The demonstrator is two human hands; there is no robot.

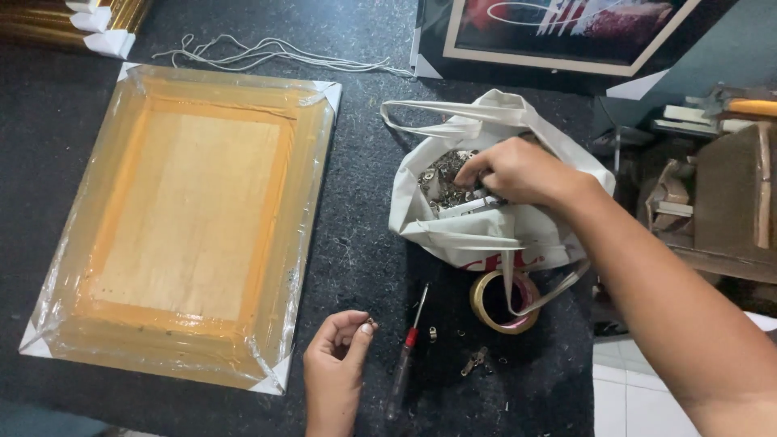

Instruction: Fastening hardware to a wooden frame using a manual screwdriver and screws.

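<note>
Right hand [518, 171] fingers pinching metal bits in crinkled white bag [453, 231]; left hand [336, 352] pinching small screw [369, 322].

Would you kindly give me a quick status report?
Right hand in white bag of metal fittings. Left hand pinching small fitting. Screwdriver beside it.

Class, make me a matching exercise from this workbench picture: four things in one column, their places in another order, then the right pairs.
Things:
1. wrapped frame
2. right hand
3. screwdriver
4. tape roll

Places:
A. below the white bag
B. far left on the dark table
C. inside the bag of small metal parts
D. beside the left hand, which pinches a small metal piece

Pairs: 1-B, 2-C, 3-D, 4-A
</note>
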